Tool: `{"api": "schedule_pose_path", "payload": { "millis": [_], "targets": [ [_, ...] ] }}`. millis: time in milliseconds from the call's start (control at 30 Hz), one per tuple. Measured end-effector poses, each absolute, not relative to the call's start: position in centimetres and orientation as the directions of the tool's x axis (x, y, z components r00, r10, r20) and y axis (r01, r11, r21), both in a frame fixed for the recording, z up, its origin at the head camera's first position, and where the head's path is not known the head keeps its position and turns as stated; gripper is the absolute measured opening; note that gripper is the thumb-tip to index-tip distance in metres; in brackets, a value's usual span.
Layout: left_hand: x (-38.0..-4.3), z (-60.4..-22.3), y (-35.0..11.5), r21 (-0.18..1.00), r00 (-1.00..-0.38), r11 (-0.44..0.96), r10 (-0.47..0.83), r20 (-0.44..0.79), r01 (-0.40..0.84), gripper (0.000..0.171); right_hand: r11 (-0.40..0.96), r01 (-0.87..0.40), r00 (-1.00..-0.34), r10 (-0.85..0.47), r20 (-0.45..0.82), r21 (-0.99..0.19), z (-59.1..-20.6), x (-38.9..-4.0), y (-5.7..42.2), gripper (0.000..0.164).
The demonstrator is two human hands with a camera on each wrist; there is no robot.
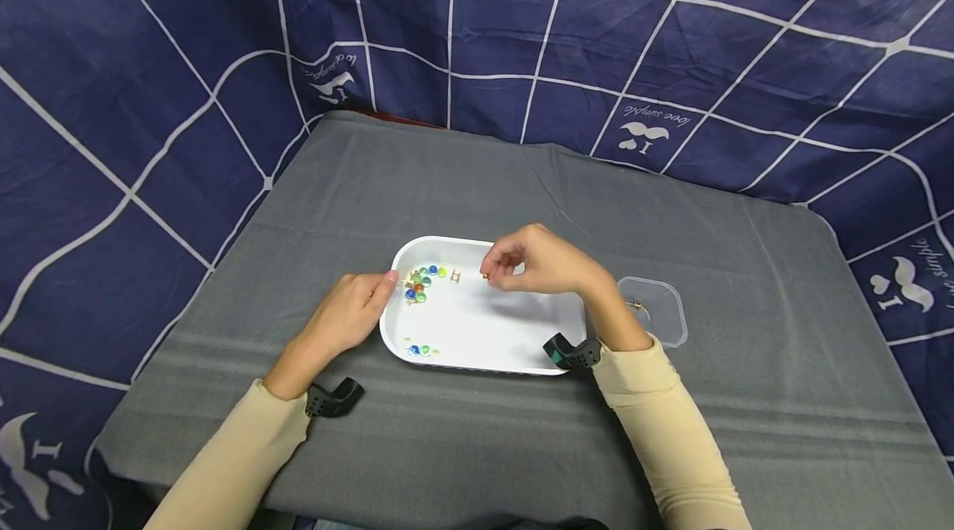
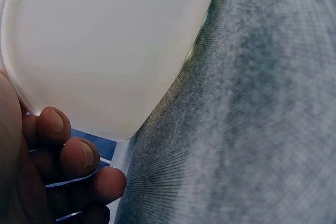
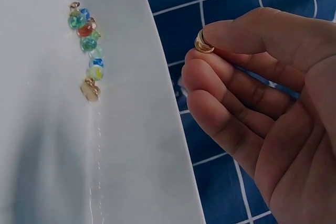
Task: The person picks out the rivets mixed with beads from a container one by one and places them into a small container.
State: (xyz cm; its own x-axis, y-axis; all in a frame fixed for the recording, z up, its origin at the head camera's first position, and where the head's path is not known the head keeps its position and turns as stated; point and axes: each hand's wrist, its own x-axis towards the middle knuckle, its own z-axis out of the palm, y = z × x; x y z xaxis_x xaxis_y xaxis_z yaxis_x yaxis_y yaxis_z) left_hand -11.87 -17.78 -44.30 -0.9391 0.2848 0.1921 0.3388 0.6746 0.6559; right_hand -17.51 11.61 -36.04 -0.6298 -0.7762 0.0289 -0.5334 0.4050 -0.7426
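A white tray [image 1: 484, 331] sits on the grey cloth, and my left hand [image 1: 350, 310] grips its left rim. In the left wrist view, the fingers [image 2: 79, 156] curl beneath the tray's underside. My right hand [image 1: 540, 261] hovers above the tray's far side. Between its thumb and fingertip it pinches a small gold ring-like piece [image 3: 203, 42]. Coloured glass marbles [image 3: 89, 43], mixed with small gold pieces, cluster at the tray's left end. One gold charm [image 3: 90, 91] lies a little apart from them.
Behind the right forearm stands a clear plastic box [image 1: 666, 315], with a small gold item [image 1: 636, 305] inside. Grey cloth [image 1: 462, 447] covers the table. A blue curtain [image 1: 507, 25] with white lines hangs behind it.
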Motion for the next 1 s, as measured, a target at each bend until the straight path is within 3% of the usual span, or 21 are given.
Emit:
{"api": "schedule_pose_path", "payload": {
  "millis": [1000],
  "targets": [
    [-11.9, -44.5, -17.8, 0.670, -0.942, 0.665, 0.283, 0.183, 0.330, 0.042, 0.407, -0.410, -0.728, -0.685, 0.024, -0.816, -35.4, -16.6, 17.0, 0.010]
  ]
}}
